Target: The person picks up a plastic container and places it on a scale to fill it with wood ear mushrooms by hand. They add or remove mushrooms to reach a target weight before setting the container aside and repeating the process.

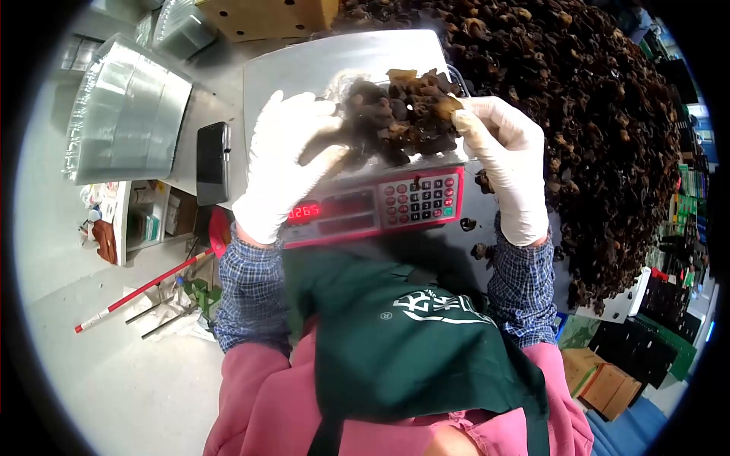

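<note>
Though one clump (414,125) is already up on your scale, most of the fungus sits loose in the heap (608,152) at 2 o'clock. Apron (426,357) at 5: creased lettering, only ® reads clean. Scale (281,76) at 12. Left hand (293,144) at 11: fingers half open, can't tell if touching the clump. Right hand (511,156) at 2: fingertips pinching a brownish piece (447,109). Display (304,212) near 10 looks like 0265.

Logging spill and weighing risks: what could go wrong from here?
The heaped dark pieces might spill; some loose bits lie beside the scale. The right hand, pinching a piece at the heap's edge, could skew the reading. The left arm may knock the phone near it.
</note>
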`<state>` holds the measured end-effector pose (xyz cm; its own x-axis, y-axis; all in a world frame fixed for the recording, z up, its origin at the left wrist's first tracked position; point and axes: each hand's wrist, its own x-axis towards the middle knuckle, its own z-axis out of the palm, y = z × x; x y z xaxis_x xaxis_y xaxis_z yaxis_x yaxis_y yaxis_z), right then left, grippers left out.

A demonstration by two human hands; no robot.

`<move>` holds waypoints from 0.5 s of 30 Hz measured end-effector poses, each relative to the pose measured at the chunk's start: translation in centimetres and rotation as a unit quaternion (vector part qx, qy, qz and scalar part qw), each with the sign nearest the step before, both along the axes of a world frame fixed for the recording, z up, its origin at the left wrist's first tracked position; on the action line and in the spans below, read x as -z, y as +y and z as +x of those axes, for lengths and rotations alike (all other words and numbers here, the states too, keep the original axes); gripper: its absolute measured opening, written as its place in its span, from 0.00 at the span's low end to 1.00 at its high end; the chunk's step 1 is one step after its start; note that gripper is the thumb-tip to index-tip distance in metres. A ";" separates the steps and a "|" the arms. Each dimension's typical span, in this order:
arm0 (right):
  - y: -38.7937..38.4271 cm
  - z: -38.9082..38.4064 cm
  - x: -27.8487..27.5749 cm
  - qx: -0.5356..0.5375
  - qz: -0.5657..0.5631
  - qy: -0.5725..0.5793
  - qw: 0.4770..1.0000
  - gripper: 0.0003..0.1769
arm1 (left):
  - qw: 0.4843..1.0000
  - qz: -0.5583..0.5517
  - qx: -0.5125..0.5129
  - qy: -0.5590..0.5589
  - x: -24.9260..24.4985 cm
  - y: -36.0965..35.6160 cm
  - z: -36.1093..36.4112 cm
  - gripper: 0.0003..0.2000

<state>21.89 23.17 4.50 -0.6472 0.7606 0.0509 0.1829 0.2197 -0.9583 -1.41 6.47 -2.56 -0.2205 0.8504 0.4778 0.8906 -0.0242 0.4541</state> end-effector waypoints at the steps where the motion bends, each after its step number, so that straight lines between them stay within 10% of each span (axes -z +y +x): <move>1: 0.2 0.7 0.7 0.025 -0.044 0.003 0.999 0.14 | 1.000 -0.008 0.000 -0.019 -0.3 0.0 -0.1 0.19; 6: -0.3 5.6 0.9 0.088 -0.041 -0.064 0.993 0.11 | 0.974 0.007 0.022 -0.227 -1.3 -0.4 -0.5 0.36; 15: -3.0 23.9 2.9 0.115 0.047 -0.328 0.936 0.08 | 0.955 0.065 -0.078 -0.278 -1.5 -3.3 -3.5 0.20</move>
<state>45.78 20.21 1.65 -0.3815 0.8962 -0.2265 0.7785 0.1794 -0.6014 -4.93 3.17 -1.08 -0.5911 0.7271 0.3492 0.5094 0.0008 0.8605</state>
